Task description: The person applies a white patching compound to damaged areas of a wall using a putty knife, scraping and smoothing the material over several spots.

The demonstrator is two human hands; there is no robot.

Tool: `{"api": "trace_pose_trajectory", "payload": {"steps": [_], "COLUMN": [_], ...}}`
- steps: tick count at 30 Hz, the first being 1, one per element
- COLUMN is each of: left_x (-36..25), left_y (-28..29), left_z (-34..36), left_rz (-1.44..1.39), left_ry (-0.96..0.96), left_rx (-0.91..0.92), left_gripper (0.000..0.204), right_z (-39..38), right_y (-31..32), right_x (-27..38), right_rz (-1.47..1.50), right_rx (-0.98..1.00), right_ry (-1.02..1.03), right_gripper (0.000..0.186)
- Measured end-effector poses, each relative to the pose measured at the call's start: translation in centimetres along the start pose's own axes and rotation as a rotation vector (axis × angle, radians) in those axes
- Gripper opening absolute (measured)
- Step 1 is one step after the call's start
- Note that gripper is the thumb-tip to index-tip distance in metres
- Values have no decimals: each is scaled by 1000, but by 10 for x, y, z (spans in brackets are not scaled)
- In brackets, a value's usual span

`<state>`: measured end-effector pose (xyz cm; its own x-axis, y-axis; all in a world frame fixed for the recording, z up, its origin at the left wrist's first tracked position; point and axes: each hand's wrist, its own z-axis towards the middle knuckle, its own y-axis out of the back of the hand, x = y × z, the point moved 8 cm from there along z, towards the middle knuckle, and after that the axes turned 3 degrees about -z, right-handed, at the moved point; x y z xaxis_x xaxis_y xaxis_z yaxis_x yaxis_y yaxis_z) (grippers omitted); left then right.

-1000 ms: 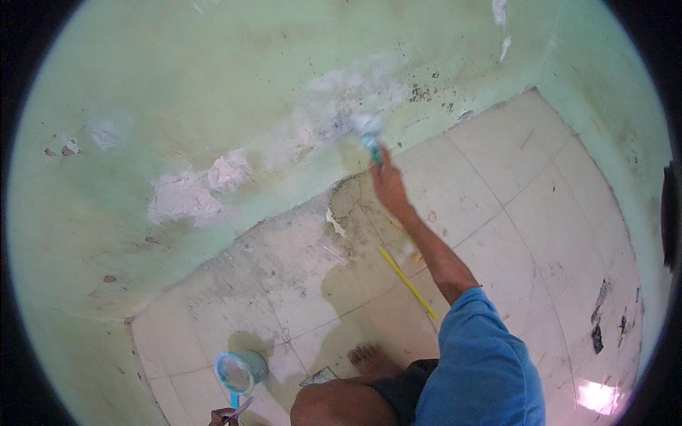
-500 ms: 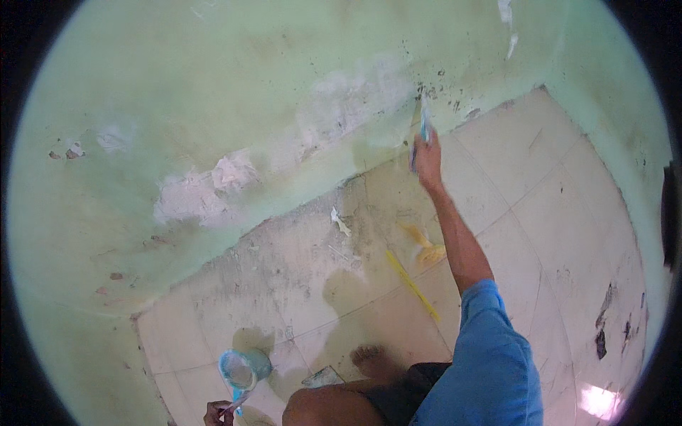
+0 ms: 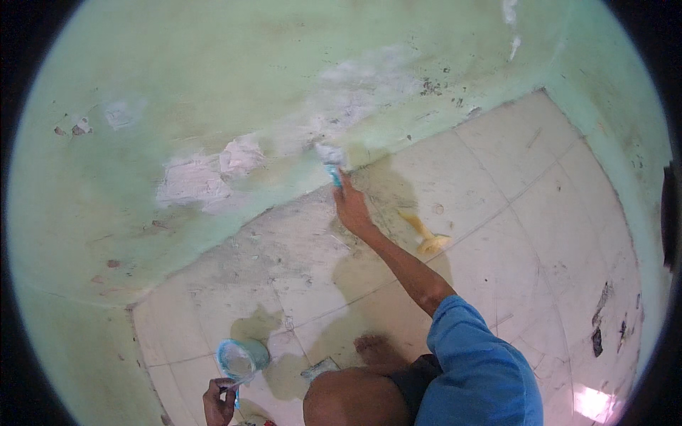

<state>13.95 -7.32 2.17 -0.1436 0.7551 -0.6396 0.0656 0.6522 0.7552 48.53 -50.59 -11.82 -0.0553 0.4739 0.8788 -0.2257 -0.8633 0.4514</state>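
My right hand (image 3: 348, 202) grips a blue-handled scraper (image 3: 331, 160), slightly blurred, its pale, smeared head at the white patched band on the green wall (image 3: 142, 57). My left hand (image 3: 219, 401) is at the bottom left, closed on a thin pale flat tool (image 3: 233, 383) beside a light-blue pot (image 3: 258, 355) of pale paste. The tool reaches to the pot's lower rim; whether it touches is unclear.
The pale tiled floor (image 3: 511, 248) meets side walls at left and right. A yellowish object (image 3: 430, 241) lies beside my arm. My bent leg (image 3: 348, 397) and bare foot (image 3: 373, 348) are below, beside a flat grey piece (image 3: 320, 368). A dark shape stands at the right edge.
My right hand with the scraper went rightward along the wall, then has swung back left and slightly down. My left hand stays by the pot. The yellow strip seen earlier is now hidden.
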Motion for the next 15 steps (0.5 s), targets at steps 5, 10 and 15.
{"api": "trace_pose_trajectory", "payload": {"steps": [5,10,15], "left_x": [7,11,17], "left_y": [16,16,20], "left_z": [-27,-30,-34], "left_rz": [27,57,58], "left_ry": [30,208,236], "left_rx": [25,51,27], "left_gripper": [13,14,14], "right_z": [56,73,2], "right_y": [64,24,12], "right_x": [-32,-84,-38], "right_rz": [-222,-363,-241], "right_rx": [-273,-241,-511], "right_ry": [170,74,462], "right_gripper": [69,75,66]}}
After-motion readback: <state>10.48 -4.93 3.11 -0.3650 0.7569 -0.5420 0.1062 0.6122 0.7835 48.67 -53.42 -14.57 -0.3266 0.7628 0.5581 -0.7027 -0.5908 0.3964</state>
